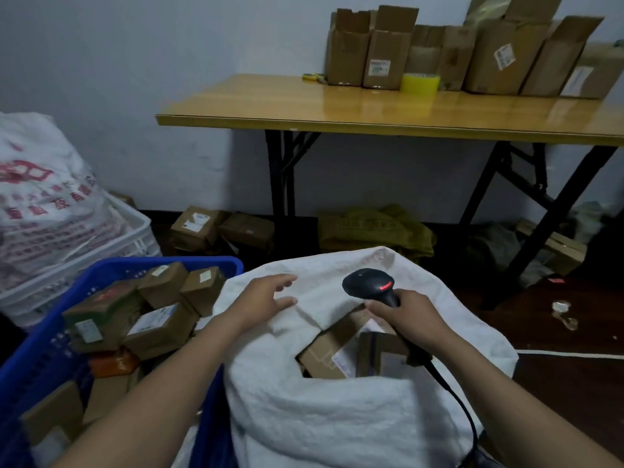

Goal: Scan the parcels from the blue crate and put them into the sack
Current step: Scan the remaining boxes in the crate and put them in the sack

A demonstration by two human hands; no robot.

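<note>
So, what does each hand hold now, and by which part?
The right hand grips the barcode scanner by its handle. The left hand holds nothing.

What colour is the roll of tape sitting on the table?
Yellow. The roll of tape stands on the table before the cardboard boxes, seen in the head view.

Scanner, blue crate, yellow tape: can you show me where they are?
scanner [369,282]: head view, on its black head near the red light.
blue crate [209,262]: head view, on its far rim.
yellow tape [419,83]: head view, on the roll's front side.

Parcel sorting room: cartons [385,49] on folding table [337,113] (tape roll [419,83] too).
</note>
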